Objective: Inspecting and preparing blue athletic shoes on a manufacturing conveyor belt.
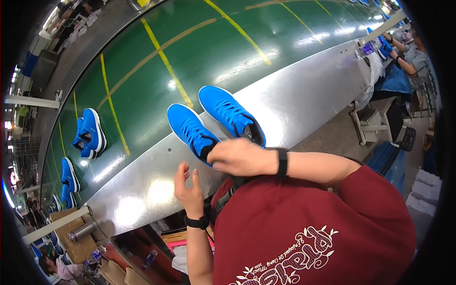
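Note:
Two blue sneakers with dark linings sit side by side in front of me, toes pointing away over the green belt. The left sneaker [187, 126] has its heel partly hidden behind my right hand [241, 156]. That hand is closed, fingers curled at the left sneaker's collar; whether something small is pinched there cannot be made out. The right sneaker [230, 111] lies just beyond the same hand. Lower and to the left, my left hand [188, 189] is raised above the metal ledge with thumb and fingers apart, holding nothing.
A green conveyor belt [142, 104] with yellow lines runs along the shiny metal ledge [308, 90]. More blue sneakers [92, 130] lie on the belt at left. At far right a co-worker's arm [403, 61] reaches toward blue shoes, near a plastic bottle [368, 49]. A cardboard box [76, 237] stands lower left.

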A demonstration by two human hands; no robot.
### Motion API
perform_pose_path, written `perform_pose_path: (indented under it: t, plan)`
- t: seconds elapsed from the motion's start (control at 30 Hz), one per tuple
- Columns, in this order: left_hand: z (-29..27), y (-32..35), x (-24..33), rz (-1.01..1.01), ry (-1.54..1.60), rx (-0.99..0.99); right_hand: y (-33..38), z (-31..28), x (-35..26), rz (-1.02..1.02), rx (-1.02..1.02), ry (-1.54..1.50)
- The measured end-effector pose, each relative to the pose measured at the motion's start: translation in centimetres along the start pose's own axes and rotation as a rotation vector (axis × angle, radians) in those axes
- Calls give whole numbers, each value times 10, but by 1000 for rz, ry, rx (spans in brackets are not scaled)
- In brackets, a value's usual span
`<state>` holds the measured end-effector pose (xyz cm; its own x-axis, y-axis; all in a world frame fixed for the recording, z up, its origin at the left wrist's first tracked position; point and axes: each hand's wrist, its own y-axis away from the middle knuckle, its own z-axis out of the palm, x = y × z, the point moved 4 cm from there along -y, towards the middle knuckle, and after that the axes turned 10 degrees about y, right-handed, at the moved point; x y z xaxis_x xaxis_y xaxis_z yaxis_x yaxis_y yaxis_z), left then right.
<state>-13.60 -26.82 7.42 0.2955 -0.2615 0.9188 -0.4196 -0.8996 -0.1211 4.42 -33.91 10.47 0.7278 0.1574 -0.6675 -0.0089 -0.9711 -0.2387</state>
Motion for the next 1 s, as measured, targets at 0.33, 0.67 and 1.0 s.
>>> perform_pose_path:
  t: [0.33,0.67,1.0]
  plan:
    - [43,-23,32,307,-400,-15,33,-80,119,544,462,-126]
    - [54,-34,-36,-62,-227,63,-52,28,46,51,90,110]
    - [44,-35,-35,88,-300,168,-75,22,53,362,-196,-226]
